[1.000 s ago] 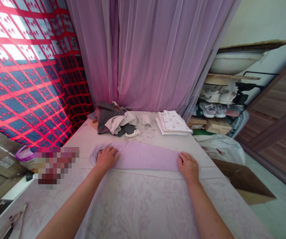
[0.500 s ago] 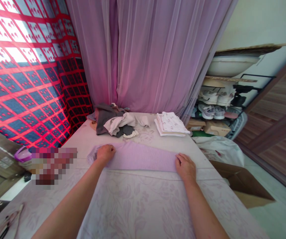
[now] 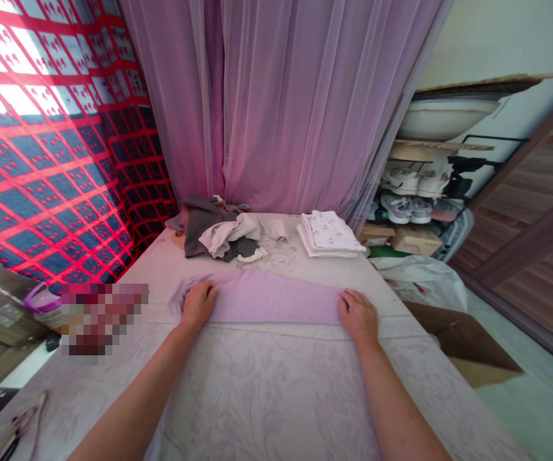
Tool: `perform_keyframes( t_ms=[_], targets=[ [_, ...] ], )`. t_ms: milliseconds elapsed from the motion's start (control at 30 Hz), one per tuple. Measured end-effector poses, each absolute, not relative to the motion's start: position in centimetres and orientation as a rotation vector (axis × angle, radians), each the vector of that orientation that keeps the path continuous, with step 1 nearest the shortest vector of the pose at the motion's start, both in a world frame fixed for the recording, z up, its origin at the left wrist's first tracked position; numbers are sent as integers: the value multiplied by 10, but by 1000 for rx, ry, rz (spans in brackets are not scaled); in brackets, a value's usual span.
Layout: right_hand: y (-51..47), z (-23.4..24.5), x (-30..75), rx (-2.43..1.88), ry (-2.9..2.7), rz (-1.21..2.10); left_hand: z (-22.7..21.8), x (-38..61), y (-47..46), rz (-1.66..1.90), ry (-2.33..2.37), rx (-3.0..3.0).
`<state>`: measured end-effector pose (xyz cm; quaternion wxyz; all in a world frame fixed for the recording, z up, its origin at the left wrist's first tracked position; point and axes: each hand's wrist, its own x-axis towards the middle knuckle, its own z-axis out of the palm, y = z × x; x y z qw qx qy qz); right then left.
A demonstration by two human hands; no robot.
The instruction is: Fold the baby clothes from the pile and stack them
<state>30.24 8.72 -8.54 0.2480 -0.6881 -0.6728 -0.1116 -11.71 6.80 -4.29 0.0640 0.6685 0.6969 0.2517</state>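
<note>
A lilac ribbed garment (image 3: 271, 299) lies folded into a long strip across the pale flowered bed cover (image 3: 266, 390). My left hand (image 3: 198, 302) rests palm down on its left end, fingers together and laid flat on the cloth. On the strip's right end sits my right hand (image 3: 357, 315), fingers spread and flat. Neither hand grips anything.
Behind the strip lie a heap of grey and white clothes (image 3: 221, 234) and a folded white printed stack (image 3: 329, 234). A mauve curtain (image 3: 280, 102) hangs at the back. To the right are a shoe rack (image 3: 420, 198), a white bag (image 3: 420, 285) and a cardboard box (image 3: 468, 352).
My left hand slid a little left and toward me along the strip. The right hand stayed on the right end. The camera shifted slightly.
</note>
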Motion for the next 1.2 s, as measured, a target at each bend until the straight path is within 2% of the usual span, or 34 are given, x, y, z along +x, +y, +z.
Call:
perform_keyframes(
  t_ms=[333, 533, 667, 833, 967, 1067, 1200],
  targets=[
    [87, -86, 303, -1880, -1836, -273, -25, -122, 58, 884, 2051, 2139],
    [85, -84, 301, -1859, -1782, -277, 4, -169, 74, 964, 2560, 1666],
    [74, -80, 302, -1999, -1494, -313, 1, -183, 72, 1019, 2753, 1537],
    [63, -82, 311, -2297, -1232, -260, -21, -145, 55, 893, 2568, 1974],
    [64, -81, 318, -2352, -1252, -142, -34, -85, 35, 610, 2029, 2469],
    [64, -77, 320, -2342, -1246, -101, -42, -48, 26, 472, 1756, 2566],
    [63, -72, 317, -2242, -1229, -40, -53, -30, 23, 344, 1675, 2530]
  ],
)
